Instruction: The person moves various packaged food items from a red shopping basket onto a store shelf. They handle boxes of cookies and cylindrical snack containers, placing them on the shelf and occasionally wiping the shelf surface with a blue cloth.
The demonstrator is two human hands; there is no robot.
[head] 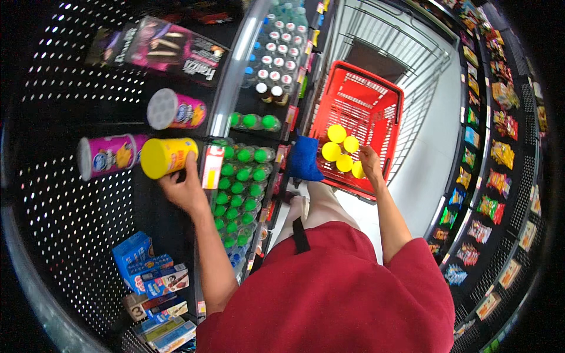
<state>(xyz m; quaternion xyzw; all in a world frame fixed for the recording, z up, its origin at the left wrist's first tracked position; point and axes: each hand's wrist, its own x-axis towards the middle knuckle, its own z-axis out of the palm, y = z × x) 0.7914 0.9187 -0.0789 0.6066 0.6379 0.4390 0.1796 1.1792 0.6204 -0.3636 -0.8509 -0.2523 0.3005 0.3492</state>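
My left hand (186,187) is at the shelf on the left, its fingers and thumb around a yellow-lidded canister (170,155) lying tilted at the shelf's front. Purple canisters (110,154) stand beside and behind it, and one more purple canister (176,109) is a little further along. My right hand (370,161) reaches over a red plastic shopping basket (394,99), its fingers by the yellow lids of several canisters (331,151) inside. Whether those fingers touch a canister cannot be told.
A wire shopping cart (423,75) surrounds the basket. A blue cloth item (305,159) hangs at the basket's near left side. Green-capped bottles (242,174) fill a lower shelf. Boxed snacks (165,282) lie at lower left; snack bags (502,154) line shelves across the aisle.
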